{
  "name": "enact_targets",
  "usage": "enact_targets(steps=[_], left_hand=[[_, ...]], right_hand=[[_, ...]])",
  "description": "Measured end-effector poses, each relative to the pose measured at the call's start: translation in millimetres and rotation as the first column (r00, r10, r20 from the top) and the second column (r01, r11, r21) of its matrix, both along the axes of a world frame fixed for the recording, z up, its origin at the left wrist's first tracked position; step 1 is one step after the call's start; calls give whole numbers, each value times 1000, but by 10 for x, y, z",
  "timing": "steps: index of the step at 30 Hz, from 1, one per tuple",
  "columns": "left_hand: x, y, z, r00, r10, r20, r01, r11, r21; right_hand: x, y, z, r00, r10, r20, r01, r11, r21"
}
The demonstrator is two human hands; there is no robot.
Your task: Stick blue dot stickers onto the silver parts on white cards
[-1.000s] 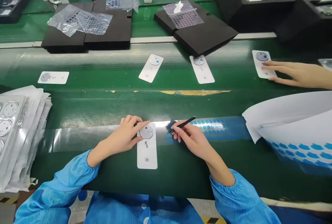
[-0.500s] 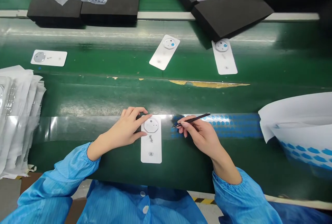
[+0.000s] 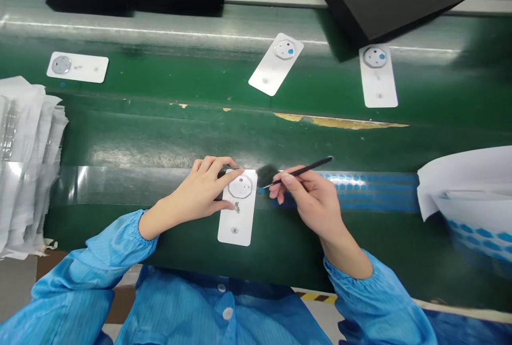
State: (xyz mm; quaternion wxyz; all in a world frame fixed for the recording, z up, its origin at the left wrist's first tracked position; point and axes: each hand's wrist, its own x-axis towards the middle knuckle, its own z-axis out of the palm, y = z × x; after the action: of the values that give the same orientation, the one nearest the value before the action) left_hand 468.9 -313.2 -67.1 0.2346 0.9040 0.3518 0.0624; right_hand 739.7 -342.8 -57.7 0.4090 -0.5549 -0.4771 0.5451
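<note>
A white card (image 3: 236,233) with a round, clear-edged panel at its upper end and black printed marks lies slightly tilted in front of me. My left hand (image 3: 204,187) holds it against the surface, with thumb and index finger on the panel end. In my right hand (image 3: 310,195) is a pair of black tweezers (image 3: 312,167), held like a pen. Their thin tip points left, at a small blue dot (image 3: 261,191) just right of the card. A clear strip with rows of blue dots (image 3: 376,193) runs to the right, partly behind my right hand.
Three similar white cards (image 3: 276,64) lie farther off, two bearing a blue dot. Black foam blocks (image 3: 396,1) stand at the back. On the left is a stack of white sheets (image 3: 30,174); a curled white sheet (image 3: 472,174) lies right. The green surface (image 3: 180,137) has a torn patch.
The view has shifted, with the far blocks higher in it. The tweezers' tip has moved left toward the card, with a blue dot now at it. The card has tilted slightly.
</note>
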Motion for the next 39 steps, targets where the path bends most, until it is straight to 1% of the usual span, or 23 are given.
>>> enact_targets(steps=[3, 7, 14, 20, 27, 34, 39], left_hand=[[0, -2, 17, 1000, 2, -6, -2, 1000, 1], [11, 1, 29, 1000, 0, -5, 0, 1000, -9], [28, -4, 13, 1000, 3, -19, -4, 1000, -19], [27, -4, 35, 1000, -2, -26, 2, 1000, 4], [24, -6, 17, 1000, -9, -28, 10, 1000, 10], [35, 3, 38, 999, -1, -35, 0, 1000, -8], [23, -2, 21, 999, 6, -32, -6, 1000, -11]], right_hand=[[-175, 63, -28, 1000, 10, -18, -11, 995, -96], [-226, 87, -89, 1000, 16, 0, -16, 990, -141], [-212, 74, -73, 999, 26, 30, -22, 991, -135], [-214, 57, -90, 997, 30, 70, -21, 992, -125], [-201, 50, -88, 993, 47, 110, -34, 993, -114], [-216, 60, -85, 994, 43, 97, -33, 994, -105], [-225, 68, -81, 993, 41, 110, -31, 995, -94]])
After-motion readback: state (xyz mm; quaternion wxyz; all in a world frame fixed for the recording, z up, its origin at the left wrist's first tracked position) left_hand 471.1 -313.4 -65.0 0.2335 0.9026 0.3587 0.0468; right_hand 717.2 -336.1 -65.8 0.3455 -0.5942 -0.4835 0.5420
